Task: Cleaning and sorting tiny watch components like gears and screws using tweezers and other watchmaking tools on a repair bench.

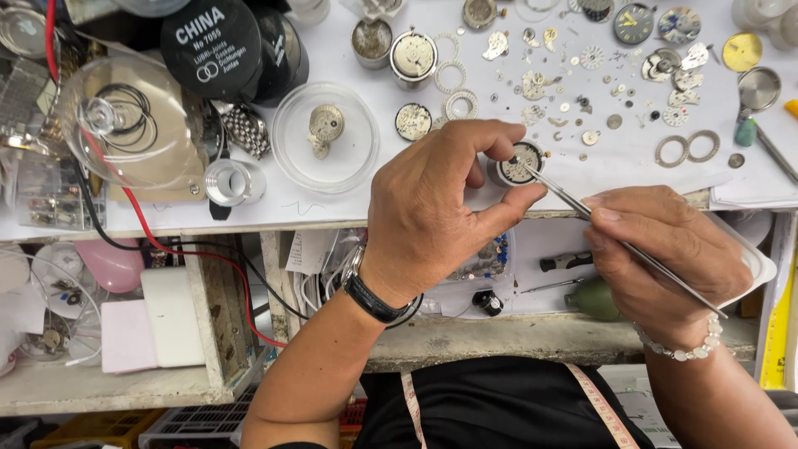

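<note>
My left hand (pixel 432 208) pinches the small round silver watch movement (pixel 519 163) near the white tabletop's (pixel 332 208) front edge. My right hand (pixel 665 249) grips thin steel tweezers (pixel 615 237), tips apparently touching it.

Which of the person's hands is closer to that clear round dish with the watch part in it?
The left hand. It sits just right of the clear round dish, holding a watch movement. The right hand is farther right, holding tweezers.
</note>
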